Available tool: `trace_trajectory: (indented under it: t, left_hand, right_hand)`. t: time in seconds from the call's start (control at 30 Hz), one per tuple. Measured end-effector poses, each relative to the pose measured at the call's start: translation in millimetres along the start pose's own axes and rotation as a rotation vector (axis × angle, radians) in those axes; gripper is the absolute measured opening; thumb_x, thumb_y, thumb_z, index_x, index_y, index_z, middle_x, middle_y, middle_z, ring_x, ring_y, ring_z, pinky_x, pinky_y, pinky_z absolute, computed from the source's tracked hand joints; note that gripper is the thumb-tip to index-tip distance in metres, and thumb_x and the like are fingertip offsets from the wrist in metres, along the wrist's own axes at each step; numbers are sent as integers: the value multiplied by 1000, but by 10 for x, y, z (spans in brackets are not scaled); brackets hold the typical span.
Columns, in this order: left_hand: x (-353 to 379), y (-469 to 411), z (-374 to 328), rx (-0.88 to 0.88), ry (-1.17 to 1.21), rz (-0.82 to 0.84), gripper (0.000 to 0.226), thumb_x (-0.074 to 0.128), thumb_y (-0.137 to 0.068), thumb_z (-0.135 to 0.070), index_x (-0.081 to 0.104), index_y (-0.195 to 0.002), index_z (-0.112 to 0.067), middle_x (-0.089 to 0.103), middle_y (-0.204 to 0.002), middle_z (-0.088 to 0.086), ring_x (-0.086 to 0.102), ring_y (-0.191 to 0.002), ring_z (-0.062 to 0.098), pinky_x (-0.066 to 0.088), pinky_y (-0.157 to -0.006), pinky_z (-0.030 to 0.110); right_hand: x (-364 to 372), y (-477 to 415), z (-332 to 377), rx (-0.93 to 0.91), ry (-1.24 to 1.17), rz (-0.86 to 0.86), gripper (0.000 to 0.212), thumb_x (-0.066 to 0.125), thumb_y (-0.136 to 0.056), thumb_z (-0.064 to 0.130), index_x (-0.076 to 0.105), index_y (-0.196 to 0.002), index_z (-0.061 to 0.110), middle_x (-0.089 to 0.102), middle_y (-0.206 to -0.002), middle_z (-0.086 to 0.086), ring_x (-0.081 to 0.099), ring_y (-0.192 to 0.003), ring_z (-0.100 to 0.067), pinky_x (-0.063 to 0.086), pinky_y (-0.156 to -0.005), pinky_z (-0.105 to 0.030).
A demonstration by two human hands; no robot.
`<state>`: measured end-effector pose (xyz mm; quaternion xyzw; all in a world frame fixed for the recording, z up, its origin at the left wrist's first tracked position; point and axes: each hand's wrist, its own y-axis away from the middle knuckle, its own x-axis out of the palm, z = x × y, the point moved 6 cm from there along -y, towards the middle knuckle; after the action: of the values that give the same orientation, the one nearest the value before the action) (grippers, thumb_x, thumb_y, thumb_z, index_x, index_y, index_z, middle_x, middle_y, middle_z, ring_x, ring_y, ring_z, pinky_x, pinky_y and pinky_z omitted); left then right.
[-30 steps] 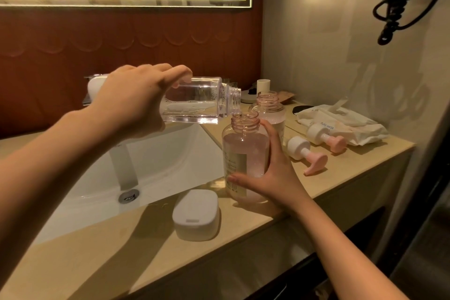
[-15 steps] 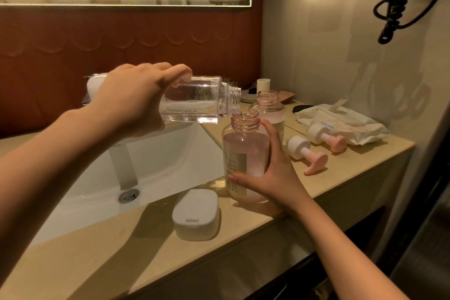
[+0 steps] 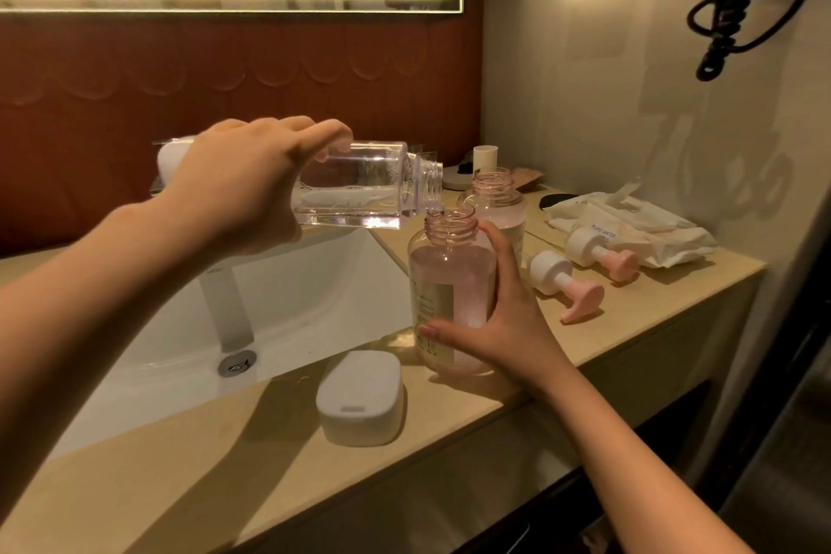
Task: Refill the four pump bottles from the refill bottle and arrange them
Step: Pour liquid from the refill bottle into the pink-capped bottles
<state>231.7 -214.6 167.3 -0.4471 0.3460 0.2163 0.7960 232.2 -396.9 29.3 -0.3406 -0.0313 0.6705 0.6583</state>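
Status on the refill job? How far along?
Done: both visible pump bottles are uncapped, two pump heads lying on the counter. In hand: the left hand tips the refill bottle into the front bottle, nearly full, which the right hand grips. Left: refit pumps, arrange; only two of four bottles show, and the rear bottle's level is unclear.

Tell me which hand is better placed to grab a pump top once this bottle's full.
Probably right. The right hand steadies the pink bottle, and the nearer pump top lies beside it; the left hand grips the tilted refill bottle.
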Motion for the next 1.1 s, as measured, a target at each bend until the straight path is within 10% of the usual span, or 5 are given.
trace_trajectory:
  t: [0.67, 1.1]
  left_hand:
    - [29, -14, 31, 26, 14, -38, 82, 81, -56, -6, 47, -129, -19, 62, -107, 10, 57, -86, 31, 38, -68, 33]
    - [50, -25, 4, 79, -18, -84, 82, 84, -52, -5, 50, -126, -15, 58, -114, 14, 50, -95, 34, 46, -65, 41]
  right_hand:
    - [3, -9, 6, 4, -4, -5, 99, 76, -53, 50, 7, -124, 60, 25, -147, 15, 25, -118, 6, 27, -89, -9]
    - [0, 4, 13, -16, -30, 1, 98, 80, -56, 44, 9, -122, 60, 17, -114, 47, 26, -112, 12, 29, -70, 8]
